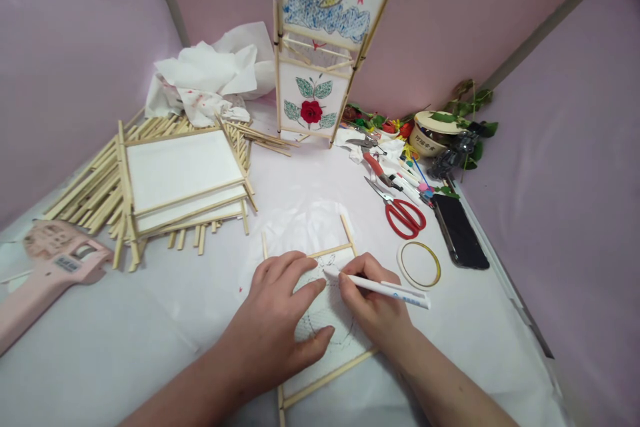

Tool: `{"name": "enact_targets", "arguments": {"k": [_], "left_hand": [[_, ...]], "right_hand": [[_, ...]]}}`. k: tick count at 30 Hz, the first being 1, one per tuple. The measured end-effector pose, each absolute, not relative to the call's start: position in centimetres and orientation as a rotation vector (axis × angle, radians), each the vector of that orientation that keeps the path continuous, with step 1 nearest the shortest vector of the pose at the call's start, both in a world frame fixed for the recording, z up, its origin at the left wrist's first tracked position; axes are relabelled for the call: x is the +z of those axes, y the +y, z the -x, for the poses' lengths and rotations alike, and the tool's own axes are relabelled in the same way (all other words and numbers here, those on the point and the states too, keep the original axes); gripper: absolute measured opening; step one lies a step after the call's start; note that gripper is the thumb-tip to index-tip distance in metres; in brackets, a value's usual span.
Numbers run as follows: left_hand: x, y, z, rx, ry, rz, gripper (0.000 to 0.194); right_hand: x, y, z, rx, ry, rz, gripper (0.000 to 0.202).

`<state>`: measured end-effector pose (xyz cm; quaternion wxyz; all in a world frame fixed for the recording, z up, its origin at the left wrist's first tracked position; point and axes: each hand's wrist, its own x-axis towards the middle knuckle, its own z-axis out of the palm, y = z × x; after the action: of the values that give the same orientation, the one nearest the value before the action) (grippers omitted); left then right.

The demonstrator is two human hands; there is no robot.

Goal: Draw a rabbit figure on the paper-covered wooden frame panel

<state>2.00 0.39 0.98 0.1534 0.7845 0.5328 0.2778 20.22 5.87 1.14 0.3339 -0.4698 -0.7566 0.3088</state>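
My right hand (377,303) grips a white pen (395,289), its tip near the upper part of a white panel (325,363) in a thin wooden stick frame (330,379). Dark dotted and sketched lines, partly rounded, mark the panel. Across its left side lies my left hand (280,320), palm down with fingers spread, hiding part of the drawing. The frame rests flat on the white-covered table, its sticks jutting past the corners.
Stacked framed panels (183,170) lie on wooden sticks (85,193) at left, near a pink handheld device (60,273). A decorated stick-framed lantern (314,97) stands behind. Red-handled scissors (405,217), pruning shears (377,167), a tape roll (420,265) and a phone (460,230) lie right.
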Motion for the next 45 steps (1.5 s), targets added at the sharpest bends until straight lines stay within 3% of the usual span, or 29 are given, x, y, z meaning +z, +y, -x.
{"name": "enact_targets", "arguments": {"k": [45], "left_hand": [[1.1, 0.36, -1.92, 0.765, 1.529, -2.284, 0.038]], "right_hand": [[0.96, 5.86, -20.36, 0.849, -1.937, 1.224, 0.011]]}}
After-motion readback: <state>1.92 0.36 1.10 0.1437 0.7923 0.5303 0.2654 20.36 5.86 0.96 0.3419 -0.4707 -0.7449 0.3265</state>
